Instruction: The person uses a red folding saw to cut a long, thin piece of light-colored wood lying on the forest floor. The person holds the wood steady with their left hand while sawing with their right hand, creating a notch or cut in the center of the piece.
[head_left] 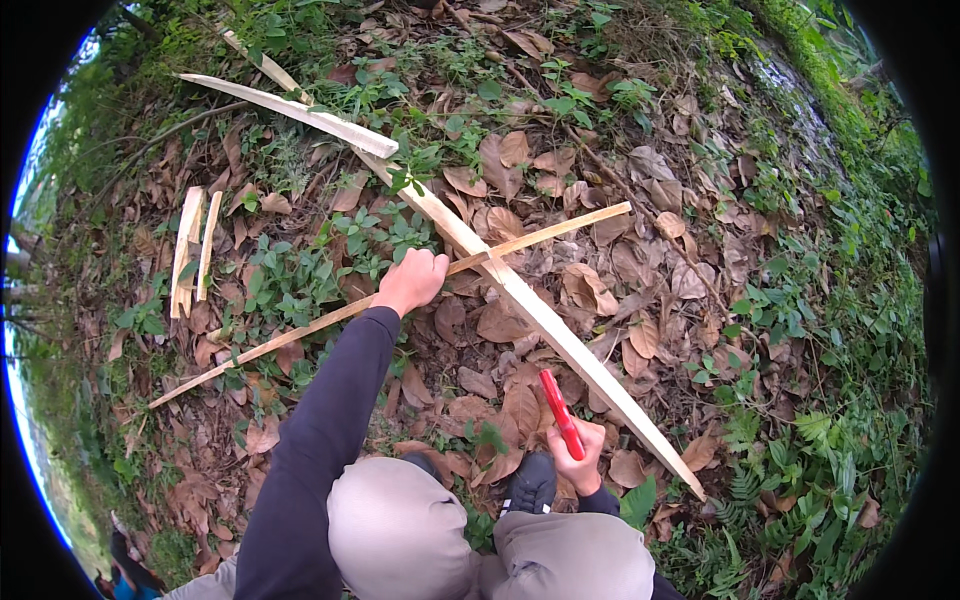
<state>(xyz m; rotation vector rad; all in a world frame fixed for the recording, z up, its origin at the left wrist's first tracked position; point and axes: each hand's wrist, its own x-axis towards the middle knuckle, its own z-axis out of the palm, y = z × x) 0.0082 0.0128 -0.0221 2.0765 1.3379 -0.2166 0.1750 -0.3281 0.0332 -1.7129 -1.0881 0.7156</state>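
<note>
My left hand (412, 282) is closed round a thin, narrow wooden strip (290, 337), left of its crossing with a long pale timber (570, 345). The strip rests across the timber, one end up to the right, the other low at the left. Near my right knee, my right hand (578, 460) is wrapped round a slim red tool (560, 412), whose red end points up and away from me. Its blade, if any, does not show. The right hand is apart from both pieces of wood.
A shorter split piece of wood (290, 108) lies over the timber's far left part. Two short wood pieces (186, 255) lie at the left. Brown dry leaves (500, 320) and low green plants (290, 275) cover the ground. My dark shoe (532, 484) is near the timber.
</note>
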